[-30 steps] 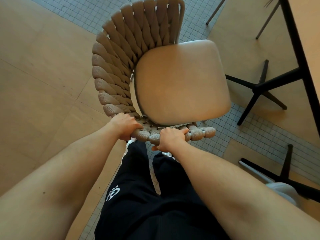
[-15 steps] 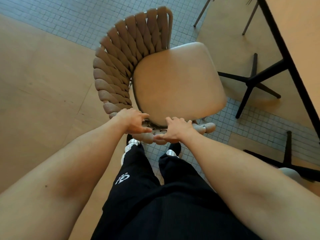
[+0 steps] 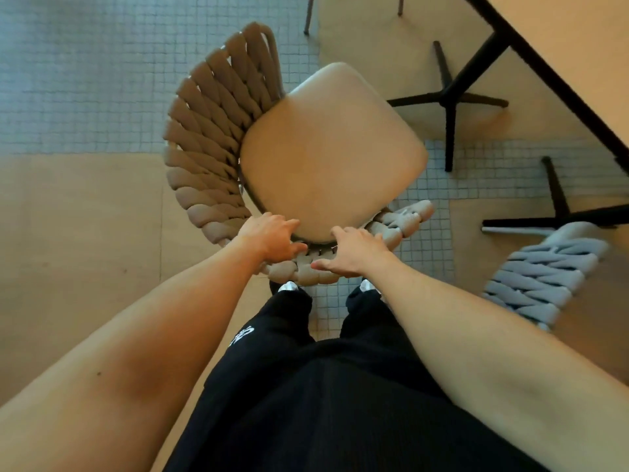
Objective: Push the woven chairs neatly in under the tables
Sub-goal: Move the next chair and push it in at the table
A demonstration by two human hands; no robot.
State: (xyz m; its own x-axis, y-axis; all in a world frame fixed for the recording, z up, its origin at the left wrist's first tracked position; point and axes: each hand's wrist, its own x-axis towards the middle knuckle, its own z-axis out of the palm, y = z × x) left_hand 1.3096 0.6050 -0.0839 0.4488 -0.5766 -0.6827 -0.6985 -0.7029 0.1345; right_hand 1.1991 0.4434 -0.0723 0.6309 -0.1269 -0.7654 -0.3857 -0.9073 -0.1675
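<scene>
Both hands sit on the woven rim at lower centre of frame. Our left hand (image 3: 272, 240) lies with fingers spread and relaxed over the rope back, tips reaching the seat edge; our right hand (image 3: 354, 250) is likewise flat, fingers extended, thumb out. Neither wraps the rim, so contact only, no grip.

The woven chair (image 3: 292, 155) fills frame centre, standing clear of the table, seat corner aimed toward upper right. We judge it light to moderate: thin frame, thick rope weave that gives slightly, smooth seat cushion (image 3: 332, 155) that looks slippery. Best hold is the top rim of the back where the hands are; rope gives friction.

Outward: table (image 3: 561, 59) edge runs across upper right, its black base (image 3: 449, 100) with splayed feet just beyond the seat. A grey woven chair (image 3: 544, 281) at right, near a second black base (image 3: 558, 212). Those feet are likely snag points; floor (image 3: 85, 233) changes from wood to small tile, so legs may catch.
</scene>
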